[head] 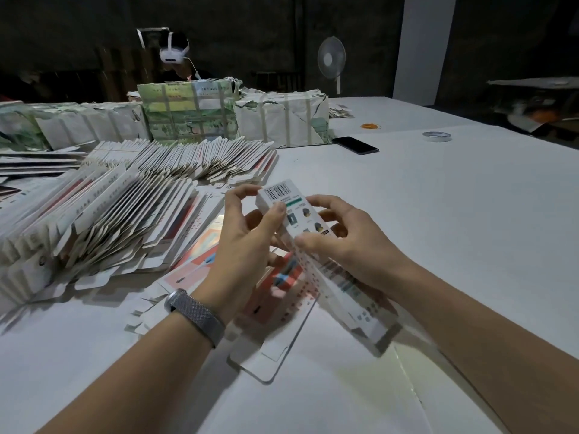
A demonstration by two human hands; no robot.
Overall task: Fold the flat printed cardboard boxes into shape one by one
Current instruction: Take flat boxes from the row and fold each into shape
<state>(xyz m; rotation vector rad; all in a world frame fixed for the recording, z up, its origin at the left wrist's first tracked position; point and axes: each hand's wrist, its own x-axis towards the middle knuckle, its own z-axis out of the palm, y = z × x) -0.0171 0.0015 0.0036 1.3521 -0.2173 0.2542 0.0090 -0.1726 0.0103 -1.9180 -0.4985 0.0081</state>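
A printed cardboard box, white with a barcode on its far end and small pictures on its side, is held above the table between both hands. My left hand grips its far left edge, thumb on the printed face. My right hand pinches its right side, fingers curled round it. The near end of the box is blurred. Flat printed boxes lie on the table under my hands. Several fanned rows of flat boxes fill the left.
Wrapped bundles stand at the back of the white table. A black phone, a tape roll and orange rubber bands lie far right. A fan and another person are behind.
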